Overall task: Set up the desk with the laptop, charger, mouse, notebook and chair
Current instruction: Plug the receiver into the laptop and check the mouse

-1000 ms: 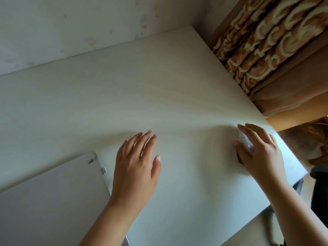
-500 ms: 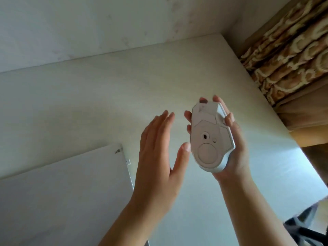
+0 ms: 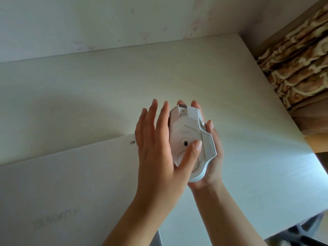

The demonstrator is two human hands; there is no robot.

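A white mouse point(image 3: 190, 128) is held upside down above the pale desk point(image 3: 88, 96), its underside facing me. My right hand point(image 3: 213, 164) cups it from below and the right side. My left hand point(image 3: 156, 150) is against the mouse's left side, fingers straight, with the thumb pressing on the round part of the underside near the sensor. A closed silver laptop point(image 3: 62, 183) lies flat on the desk at the lower left, partly hidden behind my left forearm.
The desk stands against a pale wall point(image 3: 124, 20). A brown patterned curtain point(image 3: 298, 55) hangs past the desk's right edge. A dark chair base point(image 3: 301, 235) shows at the lower right below the desk's front edge.
My right hand lifted the mouse off the desk's right side and turned it over. My left hand came off the desk and now touches the mouse, thumb on its underside.
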